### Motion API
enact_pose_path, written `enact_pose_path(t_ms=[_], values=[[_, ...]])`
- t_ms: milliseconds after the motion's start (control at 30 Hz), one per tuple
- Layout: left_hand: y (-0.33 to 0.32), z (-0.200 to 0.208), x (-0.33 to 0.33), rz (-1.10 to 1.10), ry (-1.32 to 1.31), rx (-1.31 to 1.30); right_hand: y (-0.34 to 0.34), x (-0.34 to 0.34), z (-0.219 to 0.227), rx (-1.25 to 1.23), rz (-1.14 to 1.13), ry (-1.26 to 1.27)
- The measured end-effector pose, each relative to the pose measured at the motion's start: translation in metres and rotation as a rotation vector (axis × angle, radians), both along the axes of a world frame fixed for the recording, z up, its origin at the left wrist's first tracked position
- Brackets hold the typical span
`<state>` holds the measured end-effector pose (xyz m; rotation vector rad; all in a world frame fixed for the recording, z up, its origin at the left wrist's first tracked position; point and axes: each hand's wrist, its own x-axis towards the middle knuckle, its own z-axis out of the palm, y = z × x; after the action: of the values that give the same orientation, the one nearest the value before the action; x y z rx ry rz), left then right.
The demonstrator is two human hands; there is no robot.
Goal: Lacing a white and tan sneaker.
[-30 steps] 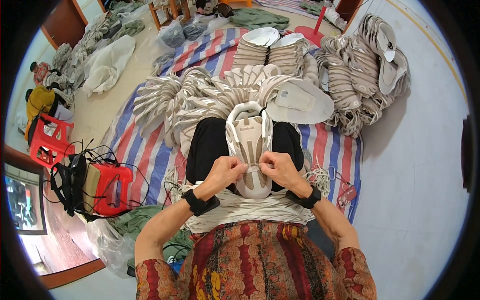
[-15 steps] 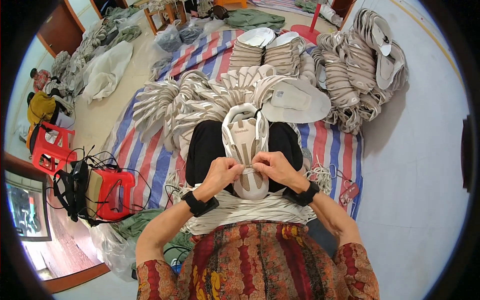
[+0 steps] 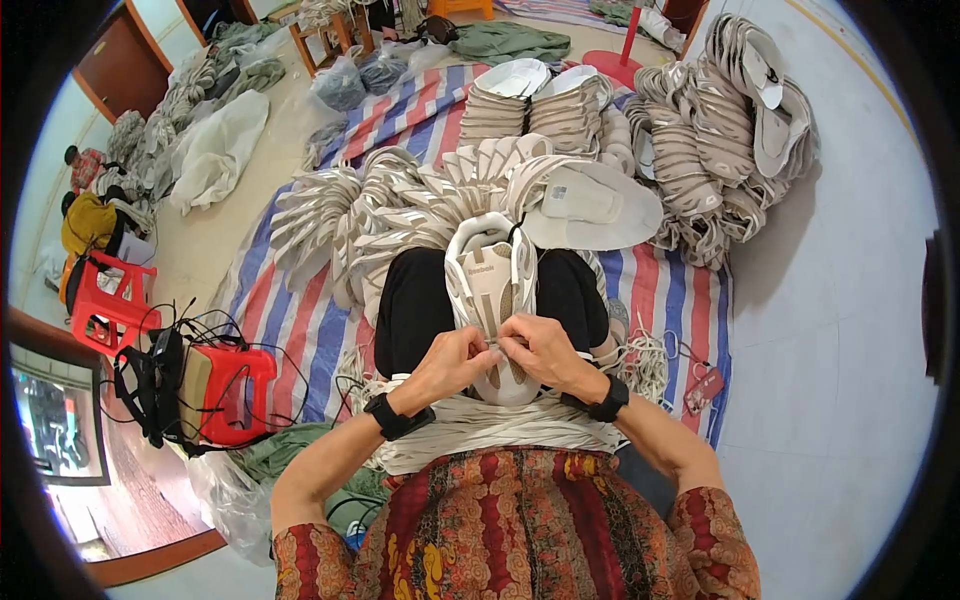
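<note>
A beige and white shoe upper (image 3: 489, 265) lies between my knees, its collar facing away and its rounded toe toward me. Over its lower lacing area, my left hand (image 3: 455, 362) pinches with thumb and forefinger. My right hand (image 3: 545, 352) meets it there in a similar pinch, the fingertips almost touching. Whatever sits between the fingertips is too small to make out. Across my lap, just below the toe, rests a thick bundle of white laces (image 3: 500, 432).
Rows of shoe uppers (image 3: 400, 205) lie beyond my knees on a striped sheet (image 3: 285, 345). Tied stacks (image 3: 700, 150) stand at the right by the white wall (image 3: 830, 330). A red stool (image 3: 238, 395) with black straps and cables is at my left. Two people sit far left.
My fingertips have drawn closer together over the shoe, the right hand moving slightly left and down. The whole view has shifted a little.
</note>
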<state>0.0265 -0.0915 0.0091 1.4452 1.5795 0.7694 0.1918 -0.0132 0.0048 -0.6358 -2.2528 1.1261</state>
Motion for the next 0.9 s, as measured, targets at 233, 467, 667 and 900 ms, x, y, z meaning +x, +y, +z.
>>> enact_pose_path(t_ms=[233,467,667,900], values=[[0.006,0.0,-0.009,-0.128,0.154,0.255,0.017,0.006,0.006,-0.152,0.105,-0.092],[-0.086,-0.034,-0.19,0.208,0.879,0.098,0.048,0.05,0.012,-0.333,0.095,-0.276],[-0.252,-0.056,-0.348,0.652,1.574,-0.074,0.049,0.047,0.0,-0.565,0.16,-0.296],[-0.099,-0.076,-0.225,0.376,0.817,0.352,0.051,0.056,0.007,-0.779,0.227,-0.243]])
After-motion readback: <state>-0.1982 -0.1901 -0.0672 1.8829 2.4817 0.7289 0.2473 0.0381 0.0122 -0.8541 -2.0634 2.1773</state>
